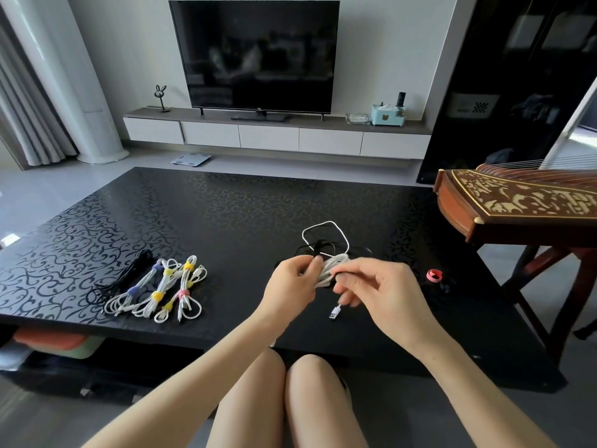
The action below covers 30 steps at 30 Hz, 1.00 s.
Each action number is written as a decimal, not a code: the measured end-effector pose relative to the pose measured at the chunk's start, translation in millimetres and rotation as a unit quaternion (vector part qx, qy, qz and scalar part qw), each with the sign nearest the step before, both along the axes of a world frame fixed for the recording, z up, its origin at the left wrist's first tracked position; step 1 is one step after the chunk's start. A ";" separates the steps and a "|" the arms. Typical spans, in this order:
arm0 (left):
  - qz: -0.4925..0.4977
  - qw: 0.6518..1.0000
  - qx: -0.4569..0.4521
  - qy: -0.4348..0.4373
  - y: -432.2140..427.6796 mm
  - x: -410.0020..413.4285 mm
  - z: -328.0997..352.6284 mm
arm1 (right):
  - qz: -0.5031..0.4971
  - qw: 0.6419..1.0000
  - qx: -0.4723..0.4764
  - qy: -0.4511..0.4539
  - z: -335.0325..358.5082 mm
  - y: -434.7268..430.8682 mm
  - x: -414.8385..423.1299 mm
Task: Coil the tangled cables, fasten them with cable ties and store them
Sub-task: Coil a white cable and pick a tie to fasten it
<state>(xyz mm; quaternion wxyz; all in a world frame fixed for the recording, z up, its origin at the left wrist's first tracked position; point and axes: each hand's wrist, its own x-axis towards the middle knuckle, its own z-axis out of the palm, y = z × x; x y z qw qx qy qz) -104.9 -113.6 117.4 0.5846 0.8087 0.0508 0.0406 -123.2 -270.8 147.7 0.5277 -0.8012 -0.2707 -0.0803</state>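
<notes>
White cable (326,270) half-coiled above the black surface (226,221), left hand (290,286) grip clamped on its loops, right hand (381,292) pinching a strand, plug (335,311) dangling, tied bundles (155,289) left, red tie (434,275) right.

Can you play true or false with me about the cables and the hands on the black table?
1. Both hands hold a white cable. True: the left hand and right hand grip the white cable above the table.
2. The tied cable bundles lie to the right of the hands. False: the tied bundles lie to the left.
3. A red cable tie sits on the table to the right. True: the red cable tie lies there, unused.
4. The TV is showing a cartoon. False: the TV screen is dark.
5. A USB plug hangs below the right hand. True: the USB plug dangles there.
</notes>
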 end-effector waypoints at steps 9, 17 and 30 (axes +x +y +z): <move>-0.007 0.988 0.150 -0.024 -6.9 -5.1 1.1 | -0.189 0.956 -0.053 -0.221 -9.6 8.7 22.6; 0.010 0.995 -0.032 -0.091 -6.3 -10.9 1.0 | -0.093 0.967 0.209 0.114 -23.6 14.5 26.0; 0.013 0.990 0.027 -0.140 -7.0 -6.4 -0.7 | -0.029 0.956 0.259 0.132 -17.2 12.3 30.6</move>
